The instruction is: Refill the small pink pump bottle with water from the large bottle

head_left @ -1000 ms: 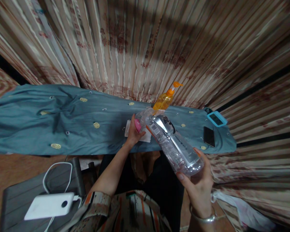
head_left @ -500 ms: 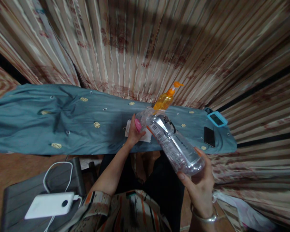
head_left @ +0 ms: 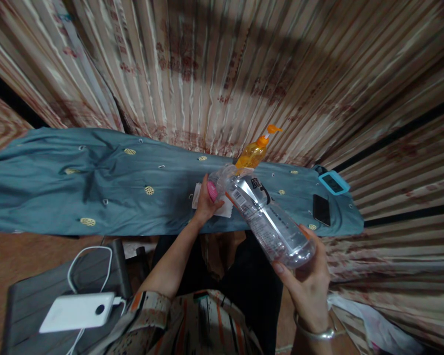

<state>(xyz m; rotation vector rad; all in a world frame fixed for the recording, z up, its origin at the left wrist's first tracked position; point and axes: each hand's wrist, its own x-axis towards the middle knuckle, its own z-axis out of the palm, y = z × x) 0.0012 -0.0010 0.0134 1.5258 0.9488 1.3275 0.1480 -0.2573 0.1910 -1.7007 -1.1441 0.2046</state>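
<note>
A large clear plastic bottle point(head_left: 272, 222) with a silver label and black print is tilted in front of me, its base low on the right. Around that base is my right hand point(head_left: 307, 276), with its thumb on the near side. At the bottle's upper left end, my left hand point(head_left: 206, 204) is closed around the neck area, by a pink cap point(head_left: 211, 191). Some white paper point(head_left: 224, 208) lies on the cloth under this end, partly covered by my left hand. Behind the bottle stands an orange pump bottle point(head_left: 250, 154), its lower part hidden.
Blue-green cloth point(head_left: 122, 177) covers the narrow table. A dark phone point(head_left: 321, 210) and a light-blue framed device point(head_left: 333, 183) lie at its right end. Curtains point(head_left: 207, 74) hang behind. At lower left, a white power bank point(head_left: 77, 311) with cables rests on a grey seat point(head_left: 29, 301).
Both hands keep their hold on the clear bottle, and its tilt stays the same. The whole view has shifted very slightly; nothing else visibly differs.
</note>
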